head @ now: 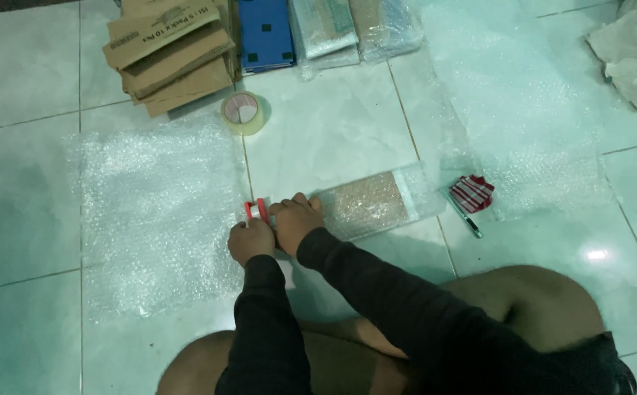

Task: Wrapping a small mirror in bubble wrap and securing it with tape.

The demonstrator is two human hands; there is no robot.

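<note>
tape roll (243,113) (upright), pen (465,217), cardboard stack (171,55)

The floor (333,124) is showing pale green, glossy tiles across the frame. At centre, the hands (278,227) are gripping a red-handled tool (257,210), and beside them a speckled tan packet (366,203) is sitting under clear bubble wrap. A translucent white bubble sheet (157,212) is lying at left. At upper left, brown cardboard boxes (172,51) are stacking up beside a blue panel with dark squares (266,33). Right of centre, something red-and-white striped (472,192), perhaps a wrapper, is lying.
</note>
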